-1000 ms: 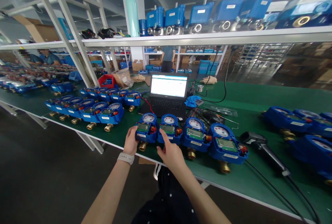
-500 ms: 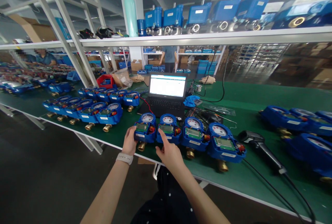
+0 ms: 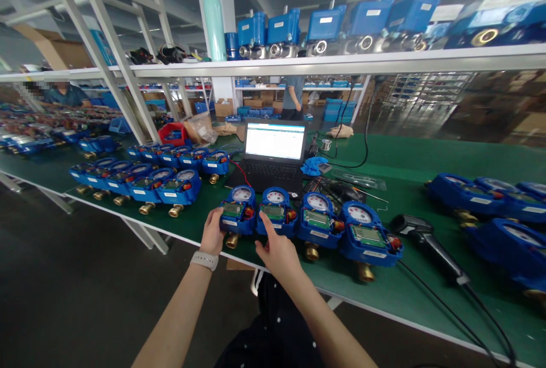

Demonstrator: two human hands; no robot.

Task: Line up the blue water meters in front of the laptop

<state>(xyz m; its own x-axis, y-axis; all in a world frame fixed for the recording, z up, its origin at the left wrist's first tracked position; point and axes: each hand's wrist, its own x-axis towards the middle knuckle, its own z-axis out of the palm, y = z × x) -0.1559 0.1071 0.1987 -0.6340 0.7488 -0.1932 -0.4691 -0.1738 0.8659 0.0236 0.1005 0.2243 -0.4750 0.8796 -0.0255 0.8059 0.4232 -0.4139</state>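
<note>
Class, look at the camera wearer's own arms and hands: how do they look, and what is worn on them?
The left hand and right hand are ungloved. A pale grey wristband with small holes is worn on the left only; no sleeves show.

Four blue meters [image 3: 318, 220] line up at the left grip [image 3: 212, 234] and right grip [image 3: 279, 251]. Left of the grips, five meters [image 3: 215, 164] make a far row; the nearer row overlaps too much to count, but shows five brass fittings [image 3: 147, 207]. Right of the grips lie one scanner [image 3: 435, 245] and four meters [image 3: 475, 196], some cut off. Beyond the grips: one laptop [image 3: 273, 143], one red bin [image 3: 174, 135], one spool [image 3: 326, 145]. Above them, five boxy blue housings [image 3: 325, 24] and one flask [image 3: 214, 27].
</note>
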